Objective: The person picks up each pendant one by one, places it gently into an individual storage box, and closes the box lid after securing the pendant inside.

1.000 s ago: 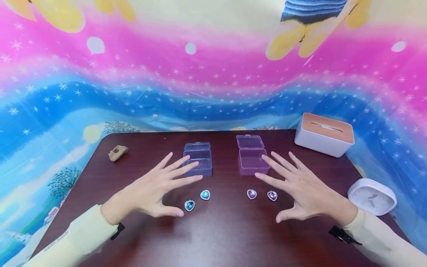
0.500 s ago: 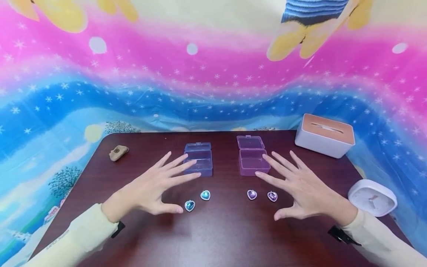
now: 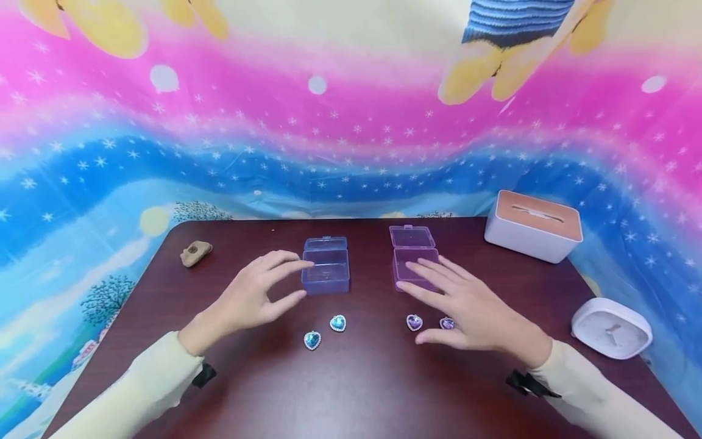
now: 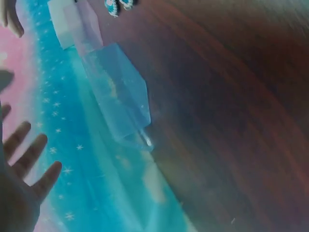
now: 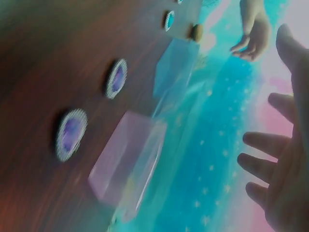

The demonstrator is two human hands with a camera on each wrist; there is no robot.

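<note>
My left hand (image 3: 255, 289) hovers at the left side of a clear blue plastic box (image 3: 326, 279), fingers loosely bent and holding nothing. The box's lid stands tipped back. On the right, my right hand (image 3: 463, 302) spreads over a clear pink plastic box (image 3: 403, 262), its fingers overlapping the box in the head view; that lid is back too. Two blue heart gems with sparkly rims lie in front of the blue box, one nearer (image 3: 312, 340) and the other a bit farther. A purple heart gem (image 3: 414, 322) lies before the pink box, and a second purple heart gem (image 5: 72, 134) is partly covered by my right hand in the head view.
A white tissue box (image 3: 532, 228) with a wood-coloured top stands at the back right. Below it sits a white clock (image 3: 611, 329). A small brown lump like driftwood (image 3: 195, 253) lies at the back left. A patterned cloth hangs behind the dark table (image 3: 351, 390).
My left fingers have drawn together and bent instead of being spread wide. My right hand has moved left and inward, farther over the pink box and one purple gem.
</note>
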